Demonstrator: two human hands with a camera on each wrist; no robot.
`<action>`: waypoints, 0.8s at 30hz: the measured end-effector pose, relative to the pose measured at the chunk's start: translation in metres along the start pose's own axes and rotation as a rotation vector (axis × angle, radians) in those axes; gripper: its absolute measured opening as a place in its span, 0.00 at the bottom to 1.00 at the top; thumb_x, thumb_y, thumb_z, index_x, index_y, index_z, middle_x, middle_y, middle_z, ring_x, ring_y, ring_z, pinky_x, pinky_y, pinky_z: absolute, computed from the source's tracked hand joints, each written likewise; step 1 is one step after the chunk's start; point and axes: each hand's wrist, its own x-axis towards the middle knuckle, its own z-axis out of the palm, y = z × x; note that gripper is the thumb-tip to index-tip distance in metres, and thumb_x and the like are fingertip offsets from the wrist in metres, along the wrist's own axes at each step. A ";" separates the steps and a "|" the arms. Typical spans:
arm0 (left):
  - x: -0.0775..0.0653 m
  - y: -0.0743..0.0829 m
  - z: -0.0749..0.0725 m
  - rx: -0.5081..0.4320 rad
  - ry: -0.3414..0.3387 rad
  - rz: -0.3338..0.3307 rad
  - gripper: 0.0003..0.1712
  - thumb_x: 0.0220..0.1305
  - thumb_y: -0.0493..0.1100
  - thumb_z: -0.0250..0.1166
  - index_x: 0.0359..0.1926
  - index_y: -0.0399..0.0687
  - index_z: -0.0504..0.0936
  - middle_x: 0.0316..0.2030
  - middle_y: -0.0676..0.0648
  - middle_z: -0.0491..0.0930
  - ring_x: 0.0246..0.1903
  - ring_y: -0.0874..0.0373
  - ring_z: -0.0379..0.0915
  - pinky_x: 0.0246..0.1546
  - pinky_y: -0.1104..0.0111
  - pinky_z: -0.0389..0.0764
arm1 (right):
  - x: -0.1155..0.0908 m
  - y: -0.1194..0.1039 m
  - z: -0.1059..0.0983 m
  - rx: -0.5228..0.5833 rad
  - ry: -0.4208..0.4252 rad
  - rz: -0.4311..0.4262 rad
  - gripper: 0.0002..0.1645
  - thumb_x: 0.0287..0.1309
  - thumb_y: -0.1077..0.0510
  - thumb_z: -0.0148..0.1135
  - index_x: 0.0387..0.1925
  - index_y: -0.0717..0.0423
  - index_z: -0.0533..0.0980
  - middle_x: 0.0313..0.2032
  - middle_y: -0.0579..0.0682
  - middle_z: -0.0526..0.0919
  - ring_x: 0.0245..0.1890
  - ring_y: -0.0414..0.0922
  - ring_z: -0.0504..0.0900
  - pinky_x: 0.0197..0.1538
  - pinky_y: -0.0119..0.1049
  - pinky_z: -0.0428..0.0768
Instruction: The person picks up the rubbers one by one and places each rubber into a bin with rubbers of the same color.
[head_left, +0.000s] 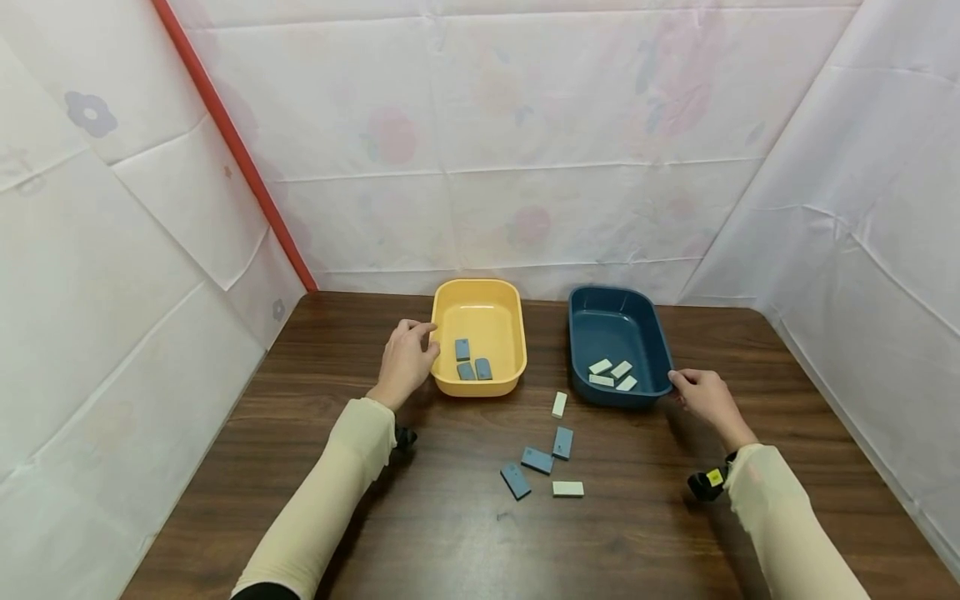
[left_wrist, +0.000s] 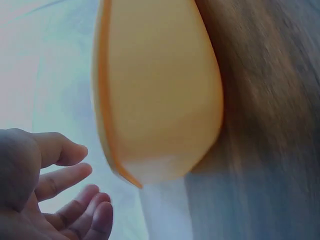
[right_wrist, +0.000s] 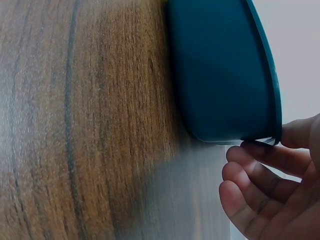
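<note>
At the left side of the yellow bin [head_left: 515, 379], my left hand [head_left: 407, 360] hovers with fingers loosely bent. In the left wrist view a gap shows between those fingertips [left_wrist: 80, 154] and the bin's rim. Three grey-blue blocks [head_left: 462, 349] lie inside this bin, toward its near end. My right hand [head_left: 708, 402] pinches the rim of the dark blue bin [head_left: 660, 350] at its near right corner, thumb on the outer edge and index finger beneath. Several pale cream blocks [head_left: 601, 367] lie in the near part of that bin.
On the dark wood table [head_left: 420, 517], in front of the bins, lie three grey-blue blocks [head_left: 537, 460] and two cream blocks [head_left: 567, 489]. White patterned sheeting [head_left: 480, 167] hangs behind the bins and along both sides. A red strip [head_left: 236, 146] runs down the back left corner.
</note>
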 end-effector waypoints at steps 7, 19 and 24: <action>-0.007 0.021 -0.007 -0.003 0.012 0.078 0.20 0.64 0.42 0.63 0.56 0.42 0.81 0.42 0.40 0.77 0.40 0.47 0.73 0.41 0.58 0.74 | 0.000 0.000 0.000 0.000 -0.002 0.017 0.32 0.75 0.46 0.40 0.56 0.72 0.73 0.37 0.63 0.83 0.33 0.49 0.79 0.33 0.35 0.76; -0.032 0.060 -0.006 0.086 -0.207 0.159 0.18 0.65 0.46 0.64 0.55 0.46 0.82 0.41 0.43 0.79 0.39 0.52 0.75 0.40 0.61 0.76 | 0.000 0.004 -0.002 -0.008 -0.004 0.022 0.32 0.75 0.45 0.40 0.54 0.71 0.73 0.33 0.60 0.82 0.29 0.43 0.76 0.33 0.36 0.74; -0.044 0.073 0.002 0.123 -0.295 0.217 0.18 0.64 0.46 0.66 0.52 0.44 0.82 0.43 0.43 0.81 0.42 0.51 0.76 0.42 0.60 0.78 | 0.000 0.006 -0.002 -0.008 0.006 0.015 0.32 0.75 0.46 0.39 0.54 0.72 0.73 0.35 0.62 0.82 0.31 0.45 0.78 0.33 0.35 0.76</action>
